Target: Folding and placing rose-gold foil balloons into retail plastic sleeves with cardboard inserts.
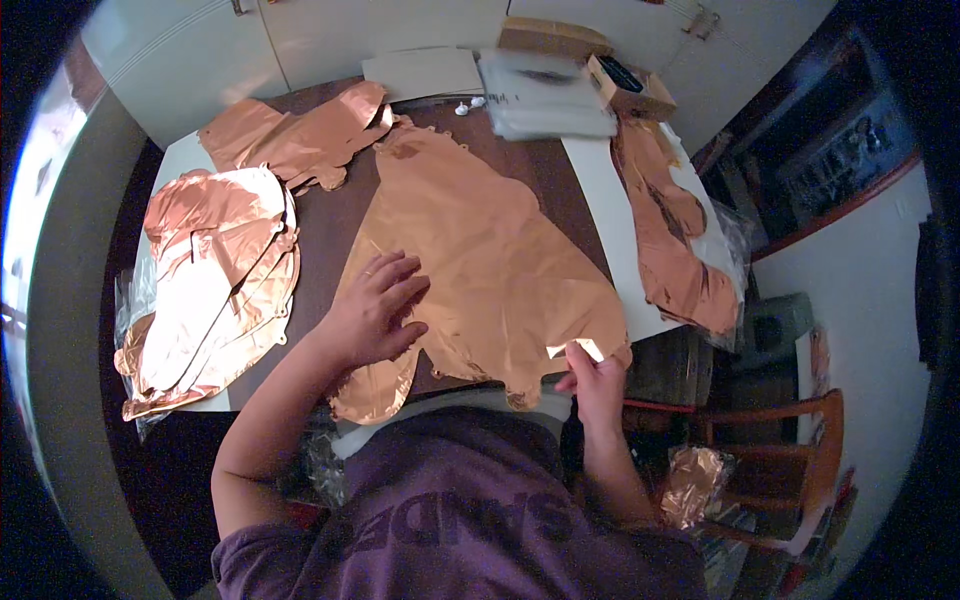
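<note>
A large flat copper-coloured foil balloon (470, 250) lies spread over the middle of the table and reaches its near edge. My left hand (375, 310) is over the left part of this balloon, palm down, with fingers apart and nothing held. At the balloon's near right corner, my right hand (595, 385) pinches its edge between thumb and fingers. The foil there is creased and catches bright light. A rounded lobe of foil (375, 392) sticks out below my left hand at the table's near edge.
Stacked foil balloons (220, 270) lie at the left, another flat balloon (290, 135) at the far left, and more foil (665, 220) along the right. Clear plastic bags (545, 95) and an open cardboard box (630, 90) stand at the back. A wooden chair (820, 440) is at the right.
</note>
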The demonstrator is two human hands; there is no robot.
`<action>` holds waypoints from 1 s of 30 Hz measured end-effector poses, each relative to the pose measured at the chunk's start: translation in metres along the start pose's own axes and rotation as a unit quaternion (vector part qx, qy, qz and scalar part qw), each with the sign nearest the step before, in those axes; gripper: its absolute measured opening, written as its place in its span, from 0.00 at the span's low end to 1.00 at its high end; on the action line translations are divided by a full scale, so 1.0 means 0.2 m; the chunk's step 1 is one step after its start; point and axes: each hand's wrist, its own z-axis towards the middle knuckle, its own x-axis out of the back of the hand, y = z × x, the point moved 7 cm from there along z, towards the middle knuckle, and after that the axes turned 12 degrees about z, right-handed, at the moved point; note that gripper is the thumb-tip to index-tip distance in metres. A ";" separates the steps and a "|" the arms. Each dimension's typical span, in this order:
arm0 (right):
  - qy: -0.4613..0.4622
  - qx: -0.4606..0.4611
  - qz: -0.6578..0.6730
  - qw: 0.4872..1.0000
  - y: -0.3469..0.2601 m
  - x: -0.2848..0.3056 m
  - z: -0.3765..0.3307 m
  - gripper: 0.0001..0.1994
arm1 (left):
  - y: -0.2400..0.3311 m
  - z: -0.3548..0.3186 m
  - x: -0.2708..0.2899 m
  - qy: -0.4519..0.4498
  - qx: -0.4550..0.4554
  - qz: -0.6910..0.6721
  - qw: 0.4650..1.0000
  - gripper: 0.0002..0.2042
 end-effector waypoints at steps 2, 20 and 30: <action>-0.008 0.021 0.001 1.000 -0.04 -0.01 0.00 0.13 | 0.00 0.03 0.00 -0.006 -0.001 0.001 1.000 0.26; 0.002 0.035 0.013 0.999 -0.13 0.00 0.03 0.10 | 0.18 0.29 -0.13 0.051 -0.077 -0.054 0.994 0.20; 0.044 0.292 -0.241 0.925 -0.25 0.01 0.00 0.13 | 0.25 0.32 -0.27 0.015 -0.096 -0.071 0.993 0.22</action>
